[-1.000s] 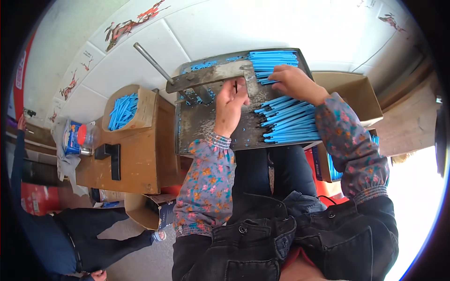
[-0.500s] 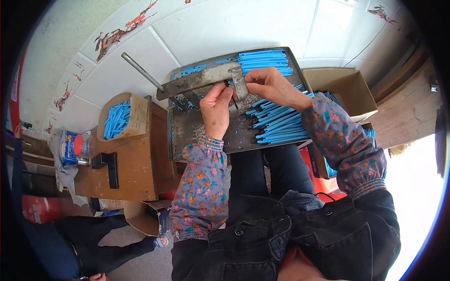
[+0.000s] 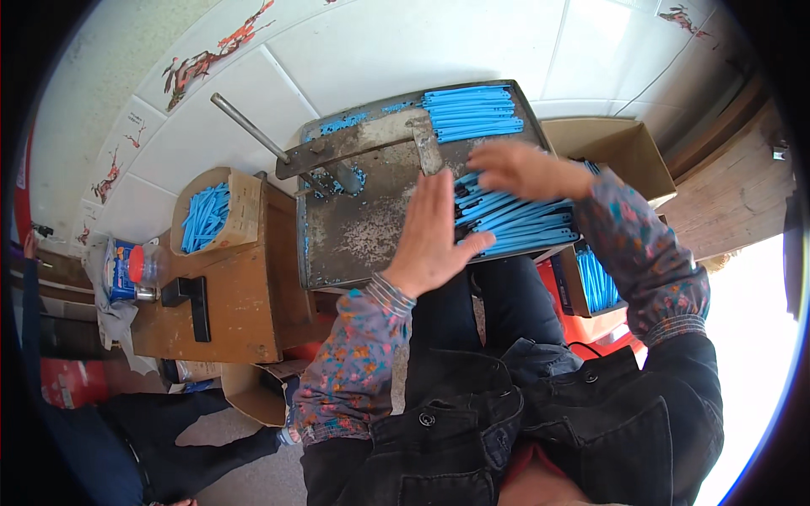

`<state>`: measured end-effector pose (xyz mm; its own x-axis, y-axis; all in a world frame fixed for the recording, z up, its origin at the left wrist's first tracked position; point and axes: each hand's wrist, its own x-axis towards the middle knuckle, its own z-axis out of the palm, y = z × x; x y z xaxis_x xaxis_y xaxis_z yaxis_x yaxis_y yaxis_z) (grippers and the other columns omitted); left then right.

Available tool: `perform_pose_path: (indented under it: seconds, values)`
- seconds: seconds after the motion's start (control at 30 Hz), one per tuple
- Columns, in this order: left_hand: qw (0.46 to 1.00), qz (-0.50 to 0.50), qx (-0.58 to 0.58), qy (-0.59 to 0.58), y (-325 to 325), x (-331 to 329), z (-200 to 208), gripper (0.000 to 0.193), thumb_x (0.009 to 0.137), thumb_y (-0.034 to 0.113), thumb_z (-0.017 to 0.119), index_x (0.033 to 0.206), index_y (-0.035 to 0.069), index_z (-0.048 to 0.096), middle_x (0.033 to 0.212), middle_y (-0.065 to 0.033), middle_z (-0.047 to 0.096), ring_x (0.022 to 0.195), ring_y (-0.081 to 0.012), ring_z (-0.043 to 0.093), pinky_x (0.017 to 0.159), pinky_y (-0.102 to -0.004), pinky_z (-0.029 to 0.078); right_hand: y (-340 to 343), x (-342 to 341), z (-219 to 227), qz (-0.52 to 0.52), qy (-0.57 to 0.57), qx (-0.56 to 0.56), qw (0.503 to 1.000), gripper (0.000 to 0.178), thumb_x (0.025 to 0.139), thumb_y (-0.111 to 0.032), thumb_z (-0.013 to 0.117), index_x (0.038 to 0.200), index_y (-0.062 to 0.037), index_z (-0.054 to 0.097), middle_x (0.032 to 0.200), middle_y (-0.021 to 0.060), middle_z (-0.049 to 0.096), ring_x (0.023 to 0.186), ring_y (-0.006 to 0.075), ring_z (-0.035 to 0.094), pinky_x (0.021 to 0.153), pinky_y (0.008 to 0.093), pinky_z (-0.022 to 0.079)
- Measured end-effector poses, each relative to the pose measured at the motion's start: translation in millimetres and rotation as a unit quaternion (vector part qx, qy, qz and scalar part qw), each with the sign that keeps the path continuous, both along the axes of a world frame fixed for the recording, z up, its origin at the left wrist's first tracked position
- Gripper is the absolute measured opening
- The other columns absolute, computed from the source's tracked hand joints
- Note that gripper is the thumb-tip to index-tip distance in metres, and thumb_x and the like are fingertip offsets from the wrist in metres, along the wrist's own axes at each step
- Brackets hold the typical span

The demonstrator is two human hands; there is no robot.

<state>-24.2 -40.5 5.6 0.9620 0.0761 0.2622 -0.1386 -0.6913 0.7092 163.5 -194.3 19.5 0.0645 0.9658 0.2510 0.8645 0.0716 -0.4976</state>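
Observation:
My left hand point(image 3: 434, 234) lies flat with straight fingers beside the black-tipped left ends of a pile of thin blue plastic strips point(image 3: 531, 229); its thumb touches the near strips. Above the pile's far side is my right hand point(image 3: 530, 169), blurred, its fingers apart and seemingly around nothing. The pile rests on the right part of a worn metal tray point(image 3: 337, 261). A flat metal lever tool point(image 3: 363, 142) with a rod handle point(image 3: 249, 126) stands on the tray, its end just beyond my left fingertips. Behind the pile lies a neat stack of blue strips point(image 3: 472, 114).
Small blue scraps point(image 3: 342, 125) litter the tray's far left. A cardboard box point(image 3: 240, 207) of blue pieces sits on a wooden cabinet point(image 3: 228, 304) at left. Open cartons point(image 3: 616, 139) stand at right, one holding blue strips point(image 3: 597, 278). Another person point(image 3: 152, 438) is at lower left.
Both hands have left the lever tool's end. My left hand has moved right and nearer, flattening against the strip ends; my right hand has moved right over the pile. The strips sit farther right.

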Motion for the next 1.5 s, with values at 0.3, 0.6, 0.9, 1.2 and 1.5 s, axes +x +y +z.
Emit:
perform_pose_path:
  seconds: [0.3,0.6,0.9,1.2,1.5]
  values:
    - [0.985,-0.012,0.172,0.026,9.7,9.5,2.0,0.083,0.086,0.041,0.064,0.14,-0.008,0.025,0.143,-0.0276,0.03,0.135,-0.0341,0.03,0.111,-0.0418,0.025,-27.3,-31.1,5.0,-0.037,-0.157,-0.092,0.983,0.08,0.084,-0.045,0.06,0.14,0.0021,0.028,0.138,0.0221,0.039,0.13,0.0358,0.036,0.105,0.0509,0.029]
    - [0.784,0.022,-0.617,0.06,25.3,-49.6,34.0,0.054,0.091,0.02,0.058,0.132,-0.009,0.037,0.133,-0.0254,0.044,0.127,-0.0351,0.042,0.108,-0.0449,0.033,-2.0,-55.8,31.8,-0.072,-0.203,-0.25,0.944,0.09,0.065,-0.023,0.075,0.137,0.0045,0.028,0.131,0.0232,0.045,0.119,0.0364,0.046,0.091,0.0491,0.041]
    - [0.616,0.041,-0.767,0.171,-27.8,51.2,0.6,0.045,0.087,0.029,0.065,0.111,-0.005,0.049,0.113,-0.0194,0.054,0.106,-0.03,0.052,0.101,-0.0435,0.037,27.4,-19.8,16.3,-0.259,0.021,-0.228,0.938,0.059,0.063,-0.016,0.072,0.112,0.007,0.048,0.098,0.0208,0.061,0.094,0.0317,0.06,0.077,0.0395,0.048]
    - [0.948,0.066,-0.291,-0.113,-68.8,58.9,50.6,0.045,0.079,0.037,0.075,0.098,0.001,0.055,0.11,-0.0111,0.051,0.091,-0.0196,0.051,0.088,-0.0362,0.039,-16.4,-59.6,27.0,-0.262,0.17,0.261,0.914,0.065,0.069,-0.021,0.074,0.125,-0.0048,0.043,0.102,0.0212,0.062,0.094,0.0412,0.061,0.077,0.0415,0.049]
    - [0.943,0.001,-0.282,-0.176,-71.1,69.0,47.6,0.057,0.077,0.027,0.079,0.113,0.001,0.043,0.112,-0.0084,0.049,0.101,-0.0154,0.049,0.084,-0.0297,0.043,-16.2,-55.4,37.8,-0.216,0.187,0.346,0.894,0.081,0.071,-0.018,0.077,0.136,-0.0052,0.031,0.119,0.0171,0.054,0.109,0.0302,0.057,0.091,0.0366,0.045]
